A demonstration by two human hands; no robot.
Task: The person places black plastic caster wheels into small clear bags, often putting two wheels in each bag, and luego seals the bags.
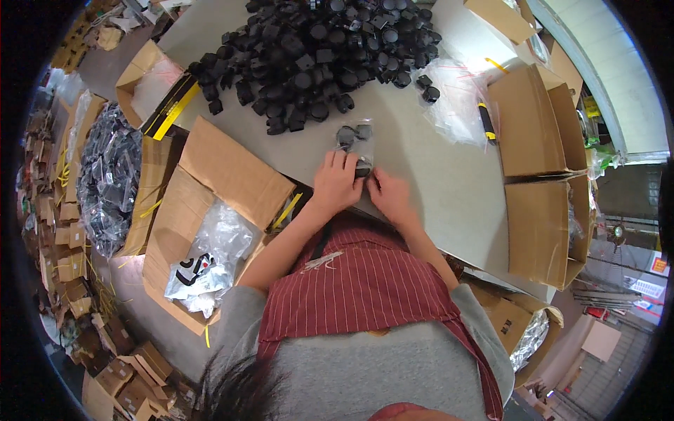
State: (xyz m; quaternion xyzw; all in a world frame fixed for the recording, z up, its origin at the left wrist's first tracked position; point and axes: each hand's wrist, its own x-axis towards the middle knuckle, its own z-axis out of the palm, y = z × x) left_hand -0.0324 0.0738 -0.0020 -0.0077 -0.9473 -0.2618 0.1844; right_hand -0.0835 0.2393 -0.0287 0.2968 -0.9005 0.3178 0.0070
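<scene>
Near the table's front edge lies a small clear plastic bag (366,145) with a few black plastic parts (345,135) inside. My left hand (337,184) is closed on the bag's near part, its fingers curled over it beside one dark part (362,168). Close by on the right, my right hand (388,196) is closed in a pinch at the bag's near end. What sits between those fingertips is too small to make out. Beyond both hands rises a large heap of similar small black plastic parts (302,62), some rounded and some squarish.
Flat clear bags (453,98) lie at the right beside a yellow-and-black utility knife (486,123). Cardboard boxes (537,217) line the right edge. At the left an open carton (232,161) holds plastic bags, and another box (151,189) is full of bagged black parts.
</scene>
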